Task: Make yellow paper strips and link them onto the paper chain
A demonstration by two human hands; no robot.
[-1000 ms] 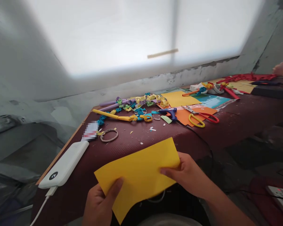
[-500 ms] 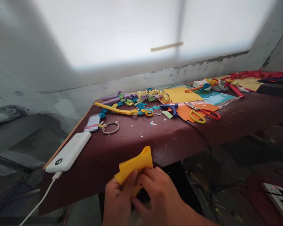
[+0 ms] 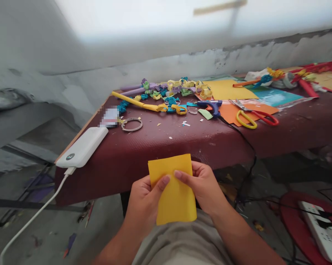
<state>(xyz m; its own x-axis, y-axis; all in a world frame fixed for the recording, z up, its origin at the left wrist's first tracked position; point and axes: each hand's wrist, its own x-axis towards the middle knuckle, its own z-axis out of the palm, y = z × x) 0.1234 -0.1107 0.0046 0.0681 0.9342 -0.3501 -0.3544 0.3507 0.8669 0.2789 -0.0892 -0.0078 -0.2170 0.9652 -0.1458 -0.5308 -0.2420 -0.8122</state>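
A folded piece of yellow paper (image 3: 177, 204) is held upright over my lap, just in front of the table edge. My left hand (image 3: 145, 198) grips its left side, the thumb pressed flat on the front. On the right side my right hand (image 3: 204, 184) pinches it the same way, with its thumb near the other one. The fingers of both hands are mostly hidden behind the paper. Beyond it on the table lie scissors (image 3: 245, 119) with one yellow and one red handle, and a blue glue gun (image 3: 214, 106).
The dark red table (image 3: 143, 147) carries a white power bank (image 3: 84, 147) with a cable, a grey ring (image 3: 132, 125), a yellow paper tube (image 3: 138, 103), curled paper strips, orange sheets (image 3: 229, 114) and yellow sheets (image 3: 232, 89). A power strip (image 3: 320, 230) sits at lower right.
The yellow paper, bent and partly covered by my hands before, now faces me as a flat rectangle. My hands have moved apart to its two sides. The view has tilted down.
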